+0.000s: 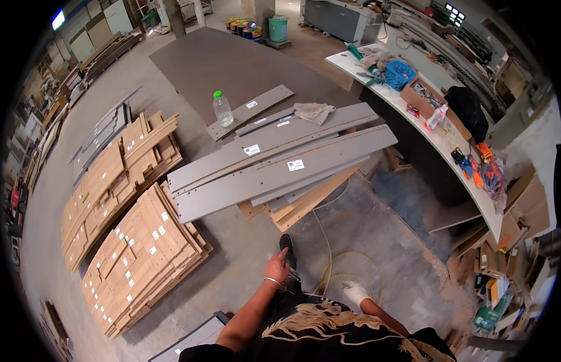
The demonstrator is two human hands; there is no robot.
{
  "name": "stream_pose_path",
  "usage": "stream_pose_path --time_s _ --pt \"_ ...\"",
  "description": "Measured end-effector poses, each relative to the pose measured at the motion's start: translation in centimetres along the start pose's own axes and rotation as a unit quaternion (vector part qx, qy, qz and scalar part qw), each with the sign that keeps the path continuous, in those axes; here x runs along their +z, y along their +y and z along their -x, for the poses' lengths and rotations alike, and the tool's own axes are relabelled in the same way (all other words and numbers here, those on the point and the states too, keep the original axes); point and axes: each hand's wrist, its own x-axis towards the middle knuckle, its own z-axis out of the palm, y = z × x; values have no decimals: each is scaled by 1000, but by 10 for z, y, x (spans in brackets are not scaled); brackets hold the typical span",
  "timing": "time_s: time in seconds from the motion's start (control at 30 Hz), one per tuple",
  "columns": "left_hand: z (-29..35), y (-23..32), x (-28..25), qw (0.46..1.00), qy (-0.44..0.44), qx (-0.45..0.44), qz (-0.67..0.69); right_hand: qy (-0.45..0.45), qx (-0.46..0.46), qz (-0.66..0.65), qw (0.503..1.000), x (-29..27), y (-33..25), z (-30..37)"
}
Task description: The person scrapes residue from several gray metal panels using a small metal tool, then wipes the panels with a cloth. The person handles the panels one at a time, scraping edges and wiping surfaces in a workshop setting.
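My bare left hand [277, 266], with a white band at the wrist, hangs open in front of my body, a finger stretched forward over my dark shoe [286, 242]. It holds nothing that I can see. My right hand [355, 293] wears a white glove and hangs low, open, above a coiled pale hose [329, 253] on the floor. Both hands are apart from the boards. Nearest ahead lies a stack of long grey drilled panels, the top panel [280, 172] bearing a white label. Under it, wood-coloured boards [316, 202] stick out.
Stacks of labelled wood-coloured panels [142, 256] lie on the left. Beyond the grey stack, a clear bottle [222, 110] with a green cap and a crumpled cloth [314, 113] rest on boards. On the right, a white-topped bench [437, 145] carries a blue basket [400, 73] and tools.
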Motion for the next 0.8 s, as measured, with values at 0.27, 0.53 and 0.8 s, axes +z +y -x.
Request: stream_pose_path --time_s 0.27,0.53,0.8 --pt "-236 134 -39 953 101 283 -41 92 -41 -97 990 -120 -128 -56" --pt "-354 107 -84 957 80 186 -207 29 -354 74 932 -225 -339 -79" --pt "-371 134 -53 962 86 106 -237 -110 -668 342 652 -216 -383 -170"
